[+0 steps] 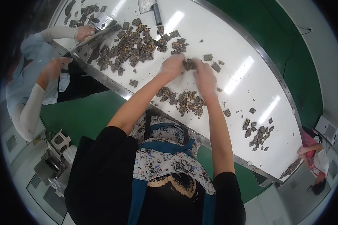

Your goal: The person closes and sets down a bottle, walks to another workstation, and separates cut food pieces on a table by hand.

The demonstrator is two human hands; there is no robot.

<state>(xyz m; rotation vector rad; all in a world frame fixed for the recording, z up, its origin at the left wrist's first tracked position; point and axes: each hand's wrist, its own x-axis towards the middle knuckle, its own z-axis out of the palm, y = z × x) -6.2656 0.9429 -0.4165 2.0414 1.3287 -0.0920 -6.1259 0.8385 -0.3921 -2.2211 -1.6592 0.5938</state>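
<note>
My left hand point(172, 64) and my right hand point(205, 79) come together over the white table, both a little blurred. Between their closed fingers is a clump of dark speckled flat pieces point(189, 64). Just beyond my left hand sits a small stack of similar pieces point(179, 45). Loose square pieces point(208, 57) lie past my right hand. Nearer to me, below both hands, a pile of broken bits point(190, 102) shows golden and dark parts. The larger heap point(133, 47) spreads to the left of my left hand.
A cleaver point(157, 14) lies at the table's far side. To the left, a co-worker's gloved hand point(85, 33) rests by a metal box-like tool point(102, 21). Another scattered group point(260, 135) lies on the right. A person in pink point(311, 147) is at the right end. The table has a metal rim point(248, 33).
</note>
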